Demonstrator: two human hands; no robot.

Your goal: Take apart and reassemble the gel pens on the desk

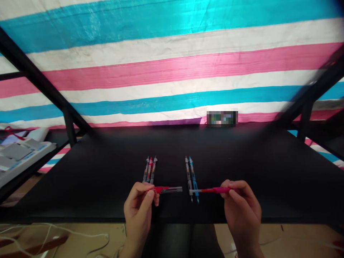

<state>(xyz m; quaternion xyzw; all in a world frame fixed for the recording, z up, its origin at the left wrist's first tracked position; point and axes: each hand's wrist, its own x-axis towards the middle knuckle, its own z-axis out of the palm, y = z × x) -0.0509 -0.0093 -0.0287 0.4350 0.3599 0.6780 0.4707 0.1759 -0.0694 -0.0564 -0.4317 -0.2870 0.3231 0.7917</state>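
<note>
My left hand [141, 204] pinches the rear half of a pen, a clear barrel [173, 189] with a red clip end, its open end facing right. Opposite it, my right hand [242, 206] is closed on the front half of a pen, a red grip [220, 190] with a refill [197, 191] sticking out to the left. A gap separates the two halves. Just beyond my left hand lie three pens side by side, a red one [149, 168] between two grey ones. Between my hands lie a grey pen [188, 172] and a blue pen [193, 173], partly behind the refill.
All this is above a black table [107, 154] with black metal bars [45, 75] at both sides. A striped sheet [161, 79] hangs behind it. A pixelated object [222, 118] stands at the back edge. White equipment [24, 154] sits at the left; cables [80, 233] lie below.
</note>
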